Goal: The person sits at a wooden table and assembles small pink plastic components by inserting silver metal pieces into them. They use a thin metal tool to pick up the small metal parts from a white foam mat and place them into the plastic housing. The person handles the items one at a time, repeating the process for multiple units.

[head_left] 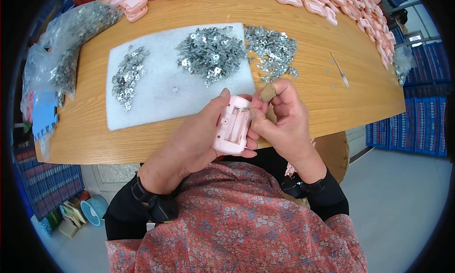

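My left hand (199,135) is closed around a pale pink plastic casing (221,142), its long open battery compartment facing up. The casing tilts slightly over the table's near edge. At the compartment's upper right end, my right hand (284,119) pinches with thumb and index finger against the casing. Whatever lies between those fingertips is too small to make out. A tan cover wraps one finger of the right hand. Beyond my hands, a heap of small silvery metal pieces (211,55) and a smaller heap (128,76) lie on a white foam sheet (159,104).
More metal pieces (272,50) are spread on the wooden table (313,102) beside the foam. A thin stick-like tool (340,70) lies at right. Pink casings (350,10) pile up at the far right. A clear bag of metal pieces (66,59) and a blue foam piece (44,115) sit at left.
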Demonstrator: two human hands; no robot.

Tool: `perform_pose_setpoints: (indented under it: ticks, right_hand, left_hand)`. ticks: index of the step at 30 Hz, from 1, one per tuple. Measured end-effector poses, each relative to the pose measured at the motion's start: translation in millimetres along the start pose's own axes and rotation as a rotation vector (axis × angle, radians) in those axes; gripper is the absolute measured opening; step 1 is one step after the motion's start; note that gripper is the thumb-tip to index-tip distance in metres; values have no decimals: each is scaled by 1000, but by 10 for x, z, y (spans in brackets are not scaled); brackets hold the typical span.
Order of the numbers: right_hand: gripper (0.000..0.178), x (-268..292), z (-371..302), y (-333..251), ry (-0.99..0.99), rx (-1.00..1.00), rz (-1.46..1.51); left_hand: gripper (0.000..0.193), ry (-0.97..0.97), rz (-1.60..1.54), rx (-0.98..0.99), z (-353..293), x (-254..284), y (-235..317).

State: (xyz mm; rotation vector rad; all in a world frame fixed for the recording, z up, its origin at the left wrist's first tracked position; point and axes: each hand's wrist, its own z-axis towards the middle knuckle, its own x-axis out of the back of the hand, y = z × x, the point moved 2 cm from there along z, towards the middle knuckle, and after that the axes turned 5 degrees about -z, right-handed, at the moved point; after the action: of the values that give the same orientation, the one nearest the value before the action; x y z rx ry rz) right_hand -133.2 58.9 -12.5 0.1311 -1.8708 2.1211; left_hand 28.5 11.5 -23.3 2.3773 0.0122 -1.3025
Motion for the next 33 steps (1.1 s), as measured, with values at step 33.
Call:
perform_pose_setpoints:
  ticks: [33]
  right_hand:
    - [28, 86, -49, -74, -285, -341, 126]
  left_hand:
    - [59, 11, 430, -188, -30, -20, -50]
